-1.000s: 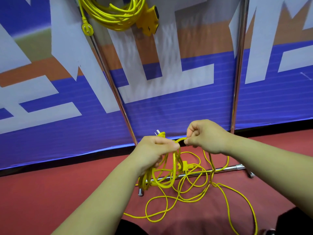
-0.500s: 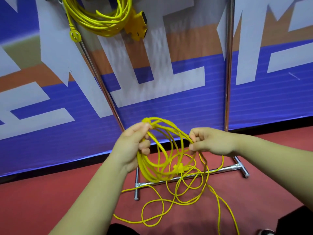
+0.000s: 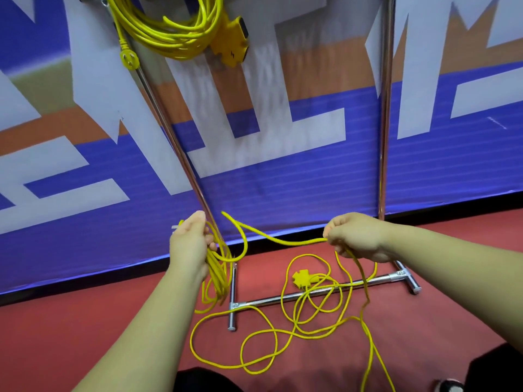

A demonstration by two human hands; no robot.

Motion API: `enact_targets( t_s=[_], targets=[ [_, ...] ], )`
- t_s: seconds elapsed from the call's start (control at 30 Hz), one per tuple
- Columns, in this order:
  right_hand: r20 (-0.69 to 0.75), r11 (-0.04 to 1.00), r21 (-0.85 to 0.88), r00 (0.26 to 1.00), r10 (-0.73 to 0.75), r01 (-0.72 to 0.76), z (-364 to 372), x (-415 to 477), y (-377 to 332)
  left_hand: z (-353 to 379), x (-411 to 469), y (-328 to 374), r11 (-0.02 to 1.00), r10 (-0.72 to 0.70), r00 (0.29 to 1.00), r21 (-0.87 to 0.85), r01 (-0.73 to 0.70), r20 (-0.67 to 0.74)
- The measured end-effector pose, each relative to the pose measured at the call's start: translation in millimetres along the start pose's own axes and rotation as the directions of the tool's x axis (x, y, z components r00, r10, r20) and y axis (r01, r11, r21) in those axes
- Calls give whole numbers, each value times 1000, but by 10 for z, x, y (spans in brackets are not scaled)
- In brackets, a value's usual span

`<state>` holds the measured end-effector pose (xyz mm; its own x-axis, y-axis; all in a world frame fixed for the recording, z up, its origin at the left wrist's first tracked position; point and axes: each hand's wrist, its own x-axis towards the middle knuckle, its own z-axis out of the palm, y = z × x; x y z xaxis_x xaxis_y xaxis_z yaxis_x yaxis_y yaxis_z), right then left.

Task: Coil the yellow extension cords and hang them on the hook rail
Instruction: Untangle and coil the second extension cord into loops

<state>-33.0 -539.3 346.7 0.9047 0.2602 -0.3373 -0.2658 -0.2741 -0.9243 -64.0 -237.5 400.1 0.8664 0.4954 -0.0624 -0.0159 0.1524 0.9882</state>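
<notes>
On the red floor [image 3: 85,321] before a blue banner wall [image 3: 283,188], the left hand [image 3: 188,247] grips coiled yellow cord [image 3: 218,275]; the right hand [image 3: 356,236] pinches its strand above the rack base [image 3: 283,299].

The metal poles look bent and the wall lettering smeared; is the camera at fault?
Head view: the wide lens splays the straight poles outward; the banner lettering is motion-smeared near the top; hands and cord stay fairly sharp; lighting is even, shadows faint.
</notes>
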Motion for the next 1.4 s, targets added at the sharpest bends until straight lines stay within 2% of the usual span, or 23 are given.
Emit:
enact_targets(
  t_s=[0.1, 0.23, 0.37, 0.47, 0.57, 0.77, 0.9, 0.97, 1.1, 1.2, 1.3, 1.4],
  targets=[
    [22, 992, -59, 993, 113, -111, 6, 13, 38, -110, 61, -62, 1000, -18, 998, 5, 18, -66],
    [24, 958, -172, 971, 238, -230, -4, 2, 78, -81, 21, 6, 998, 15, 999, -62, -13, 31],
    [-10, 942, -196, 961, 277, -273, 23, 6, 84, 24, -139, 191, 979, 41, 980, -205, -1, 193],
    [-51, 933, -197, 954, 296, -300, 38, -1, 92, 91, -298, 312, 979, 59, 939, -206, 12, 338],
    [-156, 935, -163, 944, 292, -316, 4, 33, 99, 136, -437, 394, 977, 37, 879, -200, 67, 475],
    [-355, 978, 125, 913, 199, -165, -124, 108, 7, 139, -555, 339, 977, -99, 714, -70, 203, 693],
    [-386, 949, 314, 911, 148, -21, -160, 86, -158, 147, -586, 280, 966, -193, 590, 46, 254, 784],
    [-383, 933, 360, 915, 124, 24, -162, 83, -240, 168, -608, 261, 956, -225, 556, 72, 284, 800],
    [-308, 898, 431, 950, 54, 89, -139, 5, -444, 213, -627, 228, 947, -265, 547, 109, 301, 794],
    [-222, 899, 424, 975, -18, 113, -92, -105, -588, 248, -623, 207, 945, -290, 549, 144, 294, 784],
    [-164, 927, 347, 982, -90, 143, -35, -186, -663, 279, -626, 171, 941, -307, 545, 162, 298, 780],
    [-155, 962, 198, 975, -158, 187, 9, -219, -682, 320, -647, 99, 944, -309, 572, 172, 282, 760]
  ],
)
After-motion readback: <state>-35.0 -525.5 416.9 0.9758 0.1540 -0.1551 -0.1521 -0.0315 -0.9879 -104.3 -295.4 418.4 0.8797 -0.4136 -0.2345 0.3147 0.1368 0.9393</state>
